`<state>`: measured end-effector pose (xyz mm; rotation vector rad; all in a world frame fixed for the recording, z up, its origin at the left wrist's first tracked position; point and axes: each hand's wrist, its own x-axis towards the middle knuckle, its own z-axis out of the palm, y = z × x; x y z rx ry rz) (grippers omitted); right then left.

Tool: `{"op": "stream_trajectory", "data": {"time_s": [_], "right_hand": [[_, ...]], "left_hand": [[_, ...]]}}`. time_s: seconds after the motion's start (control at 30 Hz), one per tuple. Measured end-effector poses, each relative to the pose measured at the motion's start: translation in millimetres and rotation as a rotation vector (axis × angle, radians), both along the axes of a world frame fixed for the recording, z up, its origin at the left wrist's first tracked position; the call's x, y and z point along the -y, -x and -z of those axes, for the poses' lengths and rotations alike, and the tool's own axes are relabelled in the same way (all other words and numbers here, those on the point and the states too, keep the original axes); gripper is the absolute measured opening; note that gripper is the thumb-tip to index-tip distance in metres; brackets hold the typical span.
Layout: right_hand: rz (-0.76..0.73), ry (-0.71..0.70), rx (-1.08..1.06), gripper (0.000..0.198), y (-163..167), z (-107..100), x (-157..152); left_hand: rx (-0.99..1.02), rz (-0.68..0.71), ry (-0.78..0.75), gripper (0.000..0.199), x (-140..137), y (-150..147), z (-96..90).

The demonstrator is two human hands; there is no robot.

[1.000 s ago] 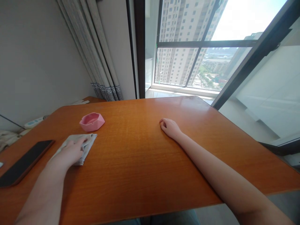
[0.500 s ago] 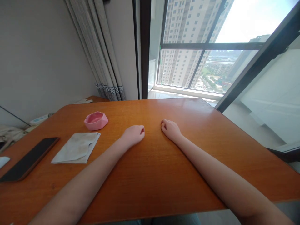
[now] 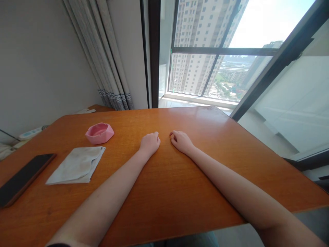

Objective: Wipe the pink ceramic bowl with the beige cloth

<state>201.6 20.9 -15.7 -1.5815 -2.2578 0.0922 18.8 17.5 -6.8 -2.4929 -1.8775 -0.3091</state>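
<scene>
My left hand [image 3: 150, 143] rests on the brown wooden table [image 3: 164, 192] as a loose fist, knuckles away from me, and no object shows in it. To its right, a short gap apart, my right hand [image 3: 181, 141] lies on the tabletop with its fingers curled in loosely. Nothing can be seen in that hand either. Left of my left hand sits a pink faceted ashtray [image 3: 99, 133]. A folded whitish cloth [image 3: 76, 165] lies nearer to me, between the ashtray and my left forearm.
A flat black slab with a brown edge [image 3: 24, 178] lies at the table's left side. A white power strip [image 3: 31, 133] is beyond the left edge. Grey curtains [image 3: 102, 58] hang at the back, and a dark-framed window [image 3: 195, 50] stands behind the table.
Both hands have come a little closer together. My left hand has turned so that its knuckles point more forward. The view has shifted slightly, moving the scene left.
</scene>
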Motion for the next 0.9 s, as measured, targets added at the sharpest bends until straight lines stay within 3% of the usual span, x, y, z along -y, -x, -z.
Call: {"op": "stream_trajectory", "data": {"time_s": [0.27, 0.47, 0.9], "right_hand": [[0.086, 0.011, 0.045, 0.02, 49.7, -0.2, -7.7], [-0.037, 0.021, 0.034, 0.019, 45.0, -2.1, -5.7], [-0.079, 0.019, 0.021, 0.019, 42.2, -3.2, -5.9]], "left_hand": [[0.03, 0.054, -0.033, 0.025, -1.0, -1.0, 1.4], [0.093, 0.112, 0.045, 0.026, -1.1, 0.6, -3.6], [0.136, 0.136, 0.016, 0.023, -2.0, 1.9, -1.1]]}}
